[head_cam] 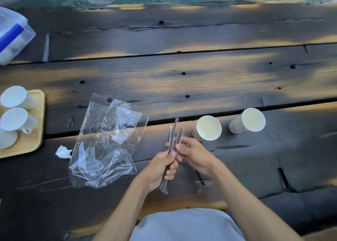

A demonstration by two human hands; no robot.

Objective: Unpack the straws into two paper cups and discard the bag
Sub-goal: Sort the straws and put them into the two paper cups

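A bundle of dark, individually wrapped straws point(174, 134) is held upright between both hands near the table's front edge. My left hand point(161, 169) grips the bundle's lower half. My right hand point(194, 153) pinches some of the straws near the middle. One dark straw point(200, 178) lies on the table under my right wrist. The clear plastic bag point(107, 142) lies crumpled and flat to the left of my hands. Two white paper cups stand to the right, the nearer paper cup point(207, 128) and the farther paper cup point(250, 120); both look empty.
A wooden tray point(37, 131) at the left edge carries several white cups. A crumpled white scrap point(63, 151) lies beside the bag. A clear plastic box point(13, 34) with a blue part sits at the far left. The table is dark planks with gaps.
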